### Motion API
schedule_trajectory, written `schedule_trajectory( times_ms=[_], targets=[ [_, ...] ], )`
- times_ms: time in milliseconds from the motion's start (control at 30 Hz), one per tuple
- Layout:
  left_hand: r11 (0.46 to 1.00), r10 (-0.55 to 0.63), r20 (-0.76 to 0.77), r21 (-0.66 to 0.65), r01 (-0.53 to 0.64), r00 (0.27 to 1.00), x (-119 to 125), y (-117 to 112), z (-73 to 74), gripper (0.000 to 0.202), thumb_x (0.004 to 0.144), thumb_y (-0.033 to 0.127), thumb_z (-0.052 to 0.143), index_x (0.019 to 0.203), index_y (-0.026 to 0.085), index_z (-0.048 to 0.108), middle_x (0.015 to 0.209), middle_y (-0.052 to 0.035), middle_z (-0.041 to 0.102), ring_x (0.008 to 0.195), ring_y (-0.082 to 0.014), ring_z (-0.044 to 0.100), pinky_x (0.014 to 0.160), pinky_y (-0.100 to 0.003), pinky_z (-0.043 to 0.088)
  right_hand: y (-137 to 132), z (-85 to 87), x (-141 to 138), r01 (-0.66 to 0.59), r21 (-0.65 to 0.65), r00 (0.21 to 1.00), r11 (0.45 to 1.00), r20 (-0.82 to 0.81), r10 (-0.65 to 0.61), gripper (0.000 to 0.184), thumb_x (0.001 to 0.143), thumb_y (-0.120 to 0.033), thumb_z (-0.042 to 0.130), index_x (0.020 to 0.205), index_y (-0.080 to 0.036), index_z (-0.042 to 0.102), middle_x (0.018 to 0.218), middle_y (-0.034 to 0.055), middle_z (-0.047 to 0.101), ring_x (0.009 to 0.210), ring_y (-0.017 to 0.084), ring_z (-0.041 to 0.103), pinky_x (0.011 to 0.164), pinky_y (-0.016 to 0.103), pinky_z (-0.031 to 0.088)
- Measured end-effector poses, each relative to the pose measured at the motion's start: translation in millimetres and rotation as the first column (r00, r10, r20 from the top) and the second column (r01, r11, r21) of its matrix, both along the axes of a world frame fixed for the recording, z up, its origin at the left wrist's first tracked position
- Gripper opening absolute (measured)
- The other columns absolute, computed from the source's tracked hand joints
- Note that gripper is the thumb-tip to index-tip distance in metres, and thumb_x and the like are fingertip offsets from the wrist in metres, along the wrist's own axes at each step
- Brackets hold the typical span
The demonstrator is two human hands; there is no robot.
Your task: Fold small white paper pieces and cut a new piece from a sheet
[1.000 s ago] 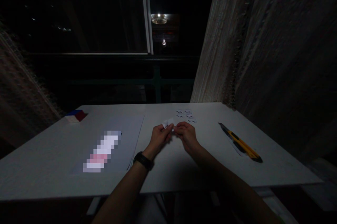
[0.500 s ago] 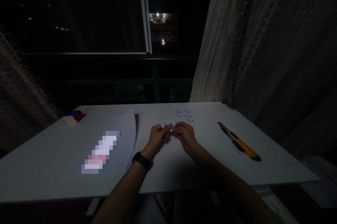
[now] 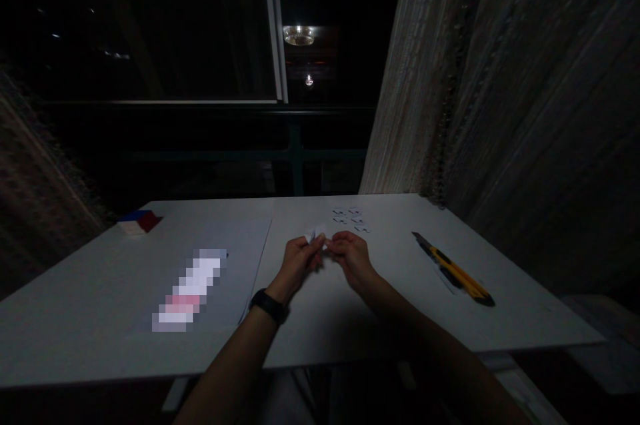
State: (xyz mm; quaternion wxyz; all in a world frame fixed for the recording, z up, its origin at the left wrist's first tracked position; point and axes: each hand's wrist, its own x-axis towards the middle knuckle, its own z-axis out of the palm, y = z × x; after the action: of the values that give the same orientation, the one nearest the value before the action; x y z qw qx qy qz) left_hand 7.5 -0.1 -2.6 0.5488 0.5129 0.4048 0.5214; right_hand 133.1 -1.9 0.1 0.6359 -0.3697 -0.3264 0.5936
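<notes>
One small white slip of paper point(image 3: 319, 232), plain on its visible faces and apparently creased near its left end where a flap stands up, is pinched in the left hand's point(image 3: 299, 262) closed thumb and fingers, with the right hand's point(image 3: 353, 257) fingertips closed at its right edge. It sits over the white table point(image 3: 393, 255), near five small marked paper pieces point(image 3: 357, 219). Its visible part stretches left to right, but fingers hide its full long axis.
</notes>
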Motion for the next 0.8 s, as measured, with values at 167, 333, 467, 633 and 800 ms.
schedule_trajectory(
  times_ms=[167,333,467,633,800],
  targets=[
    [1.000,0.027,0.005,-0.009,-0.027,1.000,-0.6,-1.3,3.0,0.036,0.062,0.046,0.069,0.064,0.012,0.058,0.043,0.0030,0.049,0.035,-0.0047,0.037,0.035,-0.018,0.023,0.3,-0.7,1.2,0.011,-0.002,1.000,1.000,0.027,-0.011,0.026,0.041,-0.017,0.075,0.059,-0.017,0.056,0.049,-0.0028,0.057,0.048,0.011,0.052,0.047,0.023,0.038],
    [0.999,0.043,0.026,-0.005,-0.043,0.999,-0.5,-0.3,2.7,0.033,0.062,0.043,0.070,0.064,0.012,0.057,0.045,0.0028,0.049,0.038,-0.0047,0.038,0.037,-0.018,0.024,-0.2,-1.1,0.5,0.010,-0.009,1.000,1.000,0.028,-0.009,0.026,0.042,-0.017,0.076,0.060,-0.017,0.056,0.049,-0.0034,0.057,0.048,0.010,0.052,0.048,0.022,0.038],
    [0.999,0.050,0.047,-0.007,-0.050,0.998,-0.4,0.5,2.0,0.034,0.061,0.043,0.070,0.062,0.013,0.055,0.045,0.0040,0.047,0.038,-0.0048,0.038,0.037,-0.018,0.024,-0.4,-0.7,-0.4,0.007,-0.011,1.000,1.000,0.013,-0.007,0.027,0.041,-0.017,0.075,0.060,-0.017,0.056,0.050,-0.0029,0.057,0.049,0.011,0.053,0.048,0.023,0.038],
    [0.999,0.045,0.055,-0.007,-0.045,0.997,0.7,-0.8,3.8,0.033,0.060,0.043,0.071,0.063,0.014,0.056,0.044,0.0053,0.046,0.037,-0.0042,0.036,0.037,-0.018,0.023,-0.2,-0.3,-0.1,0.002,-0.026,1.000,1.000,0.011,-0.001,0.027,0.041,-0.016,0.075,0.060,-0.017,0.056,0.051,-0.0022,0.058,0.049,0.012,0.053,0.047,0.023,0.037],
    [0.998,0.064,0.032,0.011,-0.064,0.997,2.5,-3.5,6.4,0.031,0.061,0.042,0.070,0.066,0.014,0.058,0.045,0.0060,0.046,0.038,-0.0035,0.036,0.038,-0.017,0.024,1.2,-1.4,1.4,-0.002,-0.007,1.000,1.000,-0.006,0.002,0.026,0.042,-0.016,0.075,0.060,-0.017,0.056,0.051,-0.0026,0.059,0.049,0.011,0.053,0.050,0.024,0.039]
  ],
)
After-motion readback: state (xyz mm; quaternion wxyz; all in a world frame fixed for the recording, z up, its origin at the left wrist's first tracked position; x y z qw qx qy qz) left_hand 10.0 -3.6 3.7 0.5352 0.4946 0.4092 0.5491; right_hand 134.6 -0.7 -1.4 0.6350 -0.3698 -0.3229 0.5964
